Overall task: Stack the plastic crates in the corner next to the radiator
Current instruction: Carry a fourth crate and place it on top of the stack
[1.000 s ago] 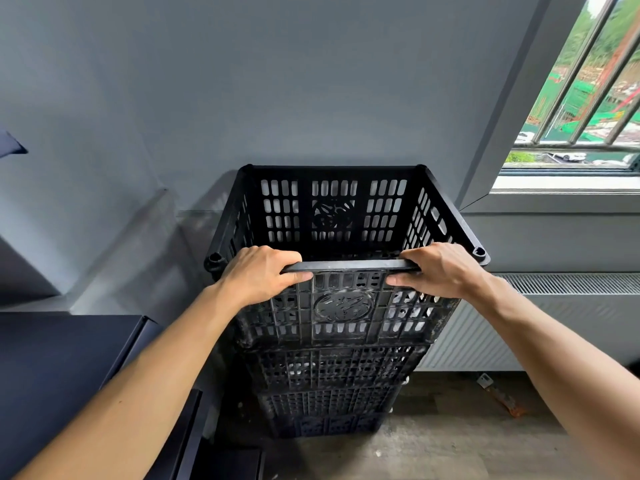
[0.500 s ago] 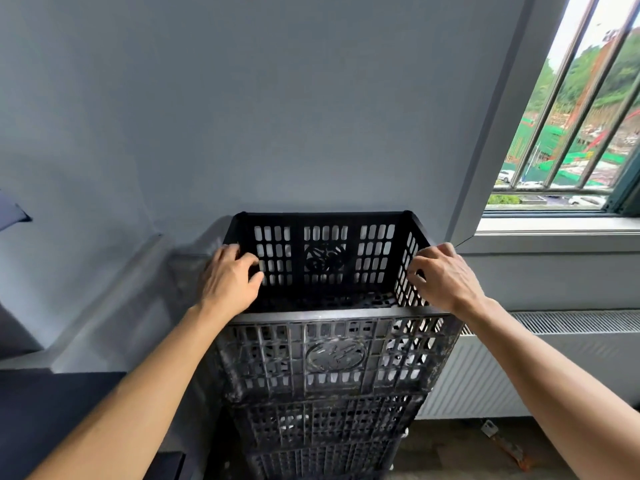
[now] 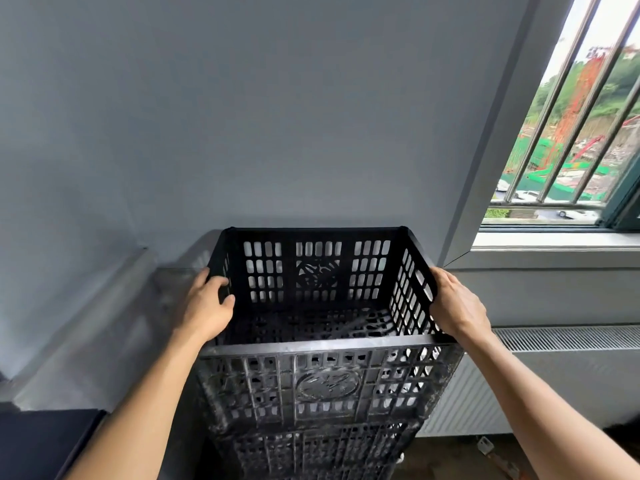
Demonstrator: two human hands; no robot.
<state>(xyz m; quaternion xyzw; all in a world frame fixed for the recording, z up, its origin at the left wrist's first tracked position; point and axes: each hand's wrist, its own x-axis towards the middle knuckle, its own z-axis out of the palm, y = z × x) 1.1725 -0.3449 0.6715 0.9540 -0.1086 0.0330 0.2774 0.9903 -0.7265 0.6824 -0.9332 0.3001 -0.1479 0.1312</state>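
Note:
A black slotted plastic crate (image 3: 322,382) sits on top of a stack of like crates (image 3: 318,448) in the corner against the grey wall. My left hand (image 3: 207,306) grips the top crate's left rim, fingers curled over its edge. On the crate's right rim rests my right hand (image 3: 453,304), fingers wrapped around the outside. The top crate is empty and upright. The foot of the stack is out of sight.
A white radiator (image 3: 540,375) runs along the wall right of the stack, under a window sill (image 3: 554,242) and barred window (image 3: 568,140). A dark cabinet top (image 3: 41,441) lies at lower left. Small debris (image 3: 485,445) lies on the floor by the radiator.
My hands moved from the crate's near rim to its left and right side rims. The camera tilted up, so the stack sits lower in view.

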